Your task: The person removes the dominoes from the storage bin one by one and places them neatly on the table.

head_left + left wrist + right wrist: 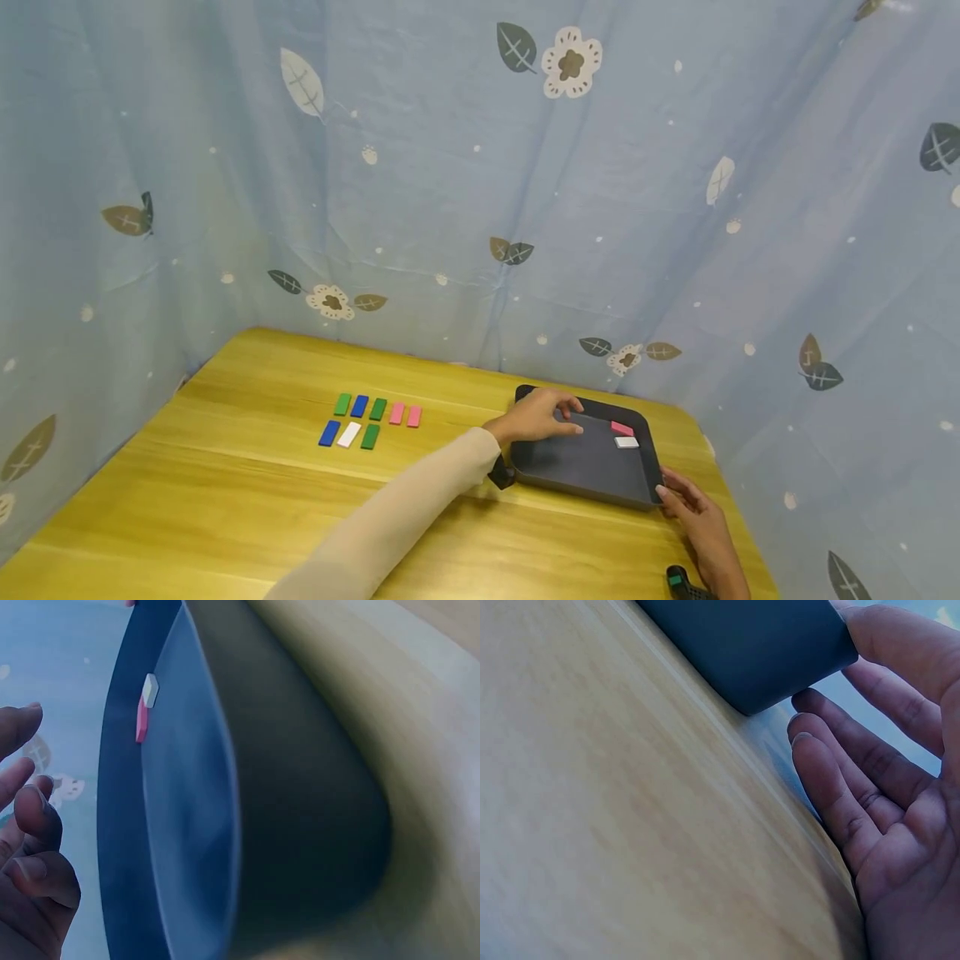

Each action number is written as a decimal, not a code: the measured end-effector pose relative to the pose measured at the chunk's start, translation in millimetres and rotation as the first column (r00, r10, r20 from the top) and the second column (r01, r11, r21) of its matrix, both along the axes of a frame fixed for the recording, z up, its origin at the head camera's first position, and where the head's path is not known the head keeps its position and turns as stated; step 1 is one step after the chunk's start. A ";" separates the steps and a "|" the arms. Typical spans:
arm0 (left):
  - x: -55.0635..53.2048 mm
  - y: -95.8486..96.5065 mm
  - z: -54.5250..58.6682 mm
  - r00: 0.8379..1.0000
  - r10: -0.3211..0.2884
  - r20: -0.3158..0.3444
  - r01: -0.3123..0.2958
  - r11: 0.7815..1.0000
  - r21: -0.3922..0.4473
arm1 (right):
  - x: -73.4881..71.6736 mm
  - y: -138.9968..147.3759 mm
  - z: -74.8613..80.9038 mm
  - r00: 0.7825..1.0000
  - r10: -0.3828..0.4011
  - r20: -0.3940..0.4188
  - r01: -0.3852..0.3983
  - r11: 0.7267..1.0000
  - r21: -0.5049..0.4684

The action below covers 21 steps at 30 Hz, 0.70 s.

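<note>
My left hand point(538, 414) hovers over the left part of a black rectangular tray point(577, 489), its fingers loosely bent with nothing between them. At the tray's front right corner is my right hand point(699, 521), its thumb and forefinger holding the rim. The other right fingers point(821, 776) lie apart from the wall in the right wrist view. Inside the tray, near its right wall, a pink domino-like block point(622, 428) lies just behind a white block point(626, 442). Both blocks also appear in the left wrist view, beyond the left fingers point(37, 814).
Left of the tray, two rows of small flat blocks lie on the wooden table point(225, 467): a light green block point(342, 404), blue, dark green and pink ones, and a white one point(348, 434). A blue patterned curtain point(420, 208) hangs behind the table and along its sides.
</note>
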State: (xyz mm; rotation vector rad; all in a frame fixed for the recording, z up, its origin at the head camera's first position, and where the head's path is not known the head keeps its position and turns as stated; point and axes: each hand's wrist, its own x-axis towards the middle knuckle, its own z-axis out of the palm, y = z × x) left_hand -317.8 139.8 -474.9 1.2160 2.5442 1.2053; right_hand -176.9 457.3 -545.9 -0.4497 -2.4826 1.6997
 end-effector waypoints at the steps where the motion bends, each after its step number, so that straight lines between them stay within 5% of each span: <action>1: 0.1 3.5 -0.8 1.000 0.001 0.009 -0.001 1.000 0.000 | -0.2 0.2 0.1 1.000 0.006 -0.005 -0.006 1.000 -0.004; 21: 12.8 54.3 -21.0 0.991 0.134 0.019 -0.131 0.985 -0.114 | 1.0 2.1 4.1 1.000 0.028 0.010 -0.027 0.999 -0.047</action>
